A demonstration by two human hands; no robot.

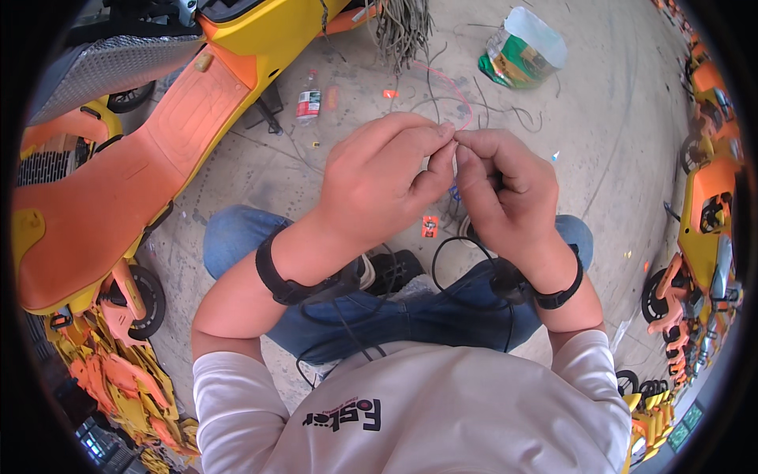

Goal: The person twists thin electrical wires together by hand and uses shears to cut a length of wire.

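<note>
My left hand (387, 174) and my right hand (509, 186) meet in front of me, thumbs and forefingers pinched together with the tips almost touching. Between them a thin pink wire (454, 83) runs in from the far side and ends at the fingertips; the pinched bit itself is hidden by the fingers. Beyond my hands, the wire leads back toward a bundle of grey cables (403, 31) hanging beside a yellow and orange scooter body (189, 118). Each wrist wears a black strap, with dark cords hanging over my lap.
A plastic bottle (309, 99) with a red label is on the concrete floor. Farther right is an open green and white bag (525, 51). Loose wires (505, 107) and an orange tag (429, 227) lie nearby. More scooters (707, 205) line the right; orange-yellow panels (118, 379) pile up left.
</note>
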